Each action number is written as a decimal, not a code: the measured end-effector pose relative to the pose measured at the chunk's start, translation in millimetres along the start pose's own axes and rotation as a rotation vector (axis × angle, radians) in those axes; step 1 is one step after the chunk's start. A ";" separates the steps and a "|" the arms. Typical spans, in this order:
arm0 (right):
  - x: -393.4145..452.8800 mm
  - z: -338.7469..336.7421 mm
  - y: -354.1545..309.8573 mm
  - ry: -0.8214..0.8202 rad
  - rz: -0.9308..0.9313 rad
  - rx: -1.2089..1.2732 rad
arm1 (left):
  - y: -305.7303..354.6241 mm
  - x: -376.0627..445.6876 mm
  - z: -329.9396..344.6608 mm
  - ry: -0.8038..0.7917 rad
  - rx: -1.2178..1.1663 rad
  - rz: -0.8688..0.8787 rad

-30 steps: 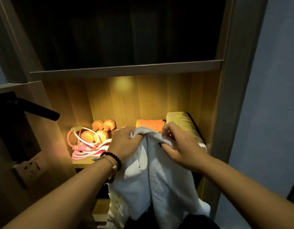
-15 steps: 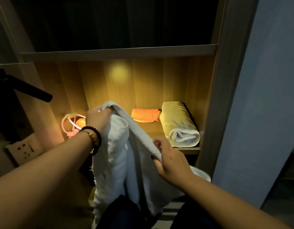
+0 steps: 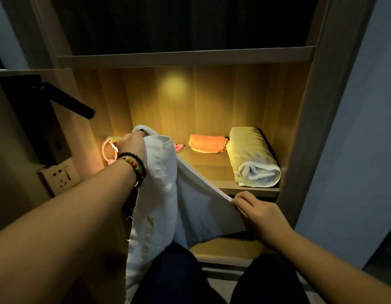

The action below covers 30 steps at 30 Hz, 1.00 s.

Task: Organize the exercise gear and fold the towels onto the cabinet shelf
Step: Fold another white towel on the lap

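White towel (image 3: 159, 194) mid-fold; left hand (image 3: 130, 145) grips top edge, right hand (image 3: 256, 210) pinches hem; next, join corners

The pink gear (image 3: 109, 150) at the shelf's left is mostly hidden behind the left hand (image 3: 133, 145) and the white towel (image 3: 163, 194); its kind cannot be told. The towel's lower end is cut off by the bottom edge. The upper compartment (image 3: 179, 23) is lost in darkness.
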State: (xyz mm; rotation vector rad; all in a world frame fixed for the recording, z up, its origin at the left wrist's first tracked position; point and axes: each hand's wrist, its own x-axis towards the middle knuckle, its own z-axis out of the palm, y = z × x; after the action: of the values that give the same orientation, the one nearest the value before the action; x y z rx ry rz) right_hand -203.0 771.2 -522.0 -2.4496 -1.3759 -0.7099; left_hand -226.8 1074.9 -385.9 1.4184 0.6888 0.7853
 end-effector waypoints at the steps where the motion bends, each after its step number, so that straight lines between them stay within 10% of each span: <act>1: -3.4 -0.5 2.6 -0.018 0.000 0.030 | -0.3 -5.4 -1.3 0.028 -0.098 -0.064; 30: -36.4 66.9 -34.3 -0.105 0.260 0.595 | 2.7 -19.8 53.7 -0.111 -0.034 -0.110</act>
State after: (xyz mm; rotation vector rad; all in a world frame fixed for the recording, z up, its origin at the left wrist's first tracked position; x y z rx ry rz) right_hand -228.5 791.6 -598.9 -2.1362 -1.0701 -0.0864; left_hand -195.0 1027.5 -381.5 1.3711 0.6589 0.6243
